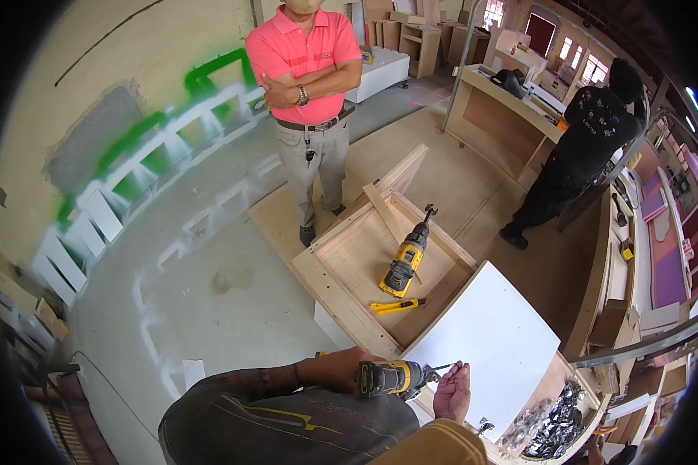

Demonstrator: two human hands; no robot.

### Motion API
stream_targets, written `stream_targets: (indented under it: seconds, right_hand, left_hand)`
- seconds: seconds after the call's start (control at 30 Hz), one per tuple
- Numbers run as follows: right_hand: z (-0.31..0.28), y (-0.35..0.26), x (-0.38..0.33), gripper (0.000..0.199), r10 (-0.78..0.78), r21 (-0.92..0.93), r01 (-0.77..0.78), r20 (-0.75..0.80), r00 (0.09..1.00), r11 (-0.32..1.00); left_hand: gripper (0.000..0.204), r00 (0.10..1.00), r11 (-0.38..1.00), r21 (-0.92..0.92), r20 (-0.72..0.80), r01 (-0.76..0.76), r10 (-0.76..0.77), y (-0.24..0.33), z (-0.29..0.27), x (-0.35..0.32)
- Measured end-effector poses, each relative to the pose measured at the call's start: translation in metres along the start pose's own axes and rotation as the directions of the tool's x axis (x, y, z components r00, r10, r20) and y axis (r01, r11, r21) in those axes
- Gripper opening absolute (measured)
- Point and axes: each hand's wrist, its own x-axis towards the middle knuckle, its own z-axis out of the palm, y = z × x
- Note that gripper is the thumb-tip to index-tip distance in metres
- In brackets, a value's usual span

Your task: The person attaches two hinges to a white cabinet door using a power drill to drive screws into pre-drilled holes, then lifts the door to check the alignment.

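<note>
Drill (392, 378) near smooth, rectangular panel (496, 333)

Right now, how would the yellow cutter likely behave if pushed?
The yellow cutter would probably stay stiff and feel light, given its slim, hard-looking body. Its long, narrow shape suggests sliding rather than rolling. Pushed toward the nearby drill, it might soon bump it.

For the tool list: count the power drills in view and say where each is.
2: one drill in the left hand, a second drill in the wooden frame. A yellow item on the far white cabinet is too small to identify; others may be hidden.
</note>
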Motion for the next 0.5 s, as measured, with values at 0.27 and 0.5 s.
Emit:
stream_targets:
  seconds: [0.27, 0.5]
  right_hand:
    - [-0.013, -0.002, -0.002, 0.015, 0.038, -0.011, -0.039, -0.072, 0.997, 0.999]
    - [-0.026, -0.004, -0.006, 0.016, 0.124, 0.177, -0.113, -0.051, 0.991, 0.978]
  left_hand:
    - [0.055, 0.998, 0.998, -0.023, -0.010, -0.063, 0.063, -0.002, -0.003, 0.002]
    - [0.056, 0.995, 0.995, 0.028, 0.023, -0.097, 0.097, 0.004, -0.001, 0.003]
